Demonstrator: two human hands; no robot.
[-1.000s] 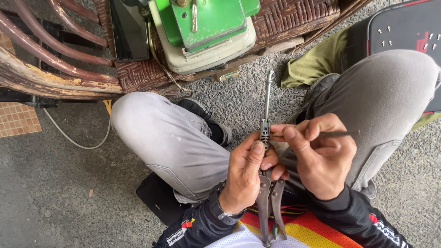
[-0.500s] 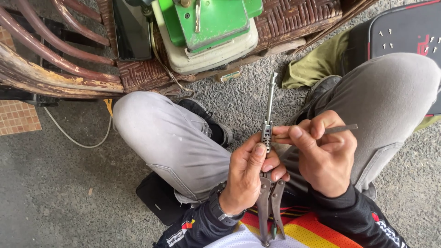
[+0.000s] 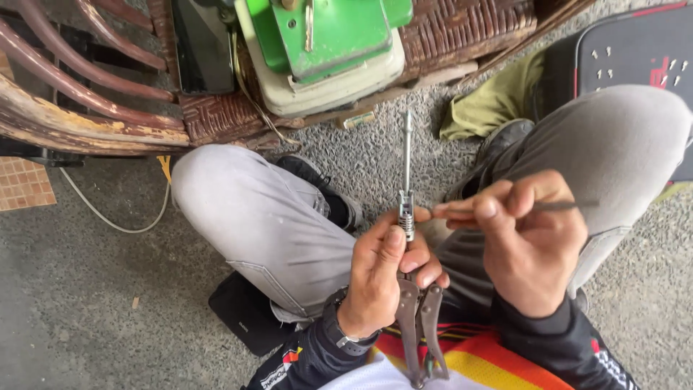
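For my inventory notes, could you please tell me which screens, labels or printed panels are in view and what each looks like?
Dark flat phone-like screen: top left, leaning by the wicker, black and blank.
Black case panel with red trim: top right, bearing small white marks and a red emblem.
Sleeve patch: bottom centre, small, red and yellow.

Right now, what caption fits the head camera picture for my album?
Left hand grips locking pliers clamping a thin metal rod; right hand pokes a slim tool at it.
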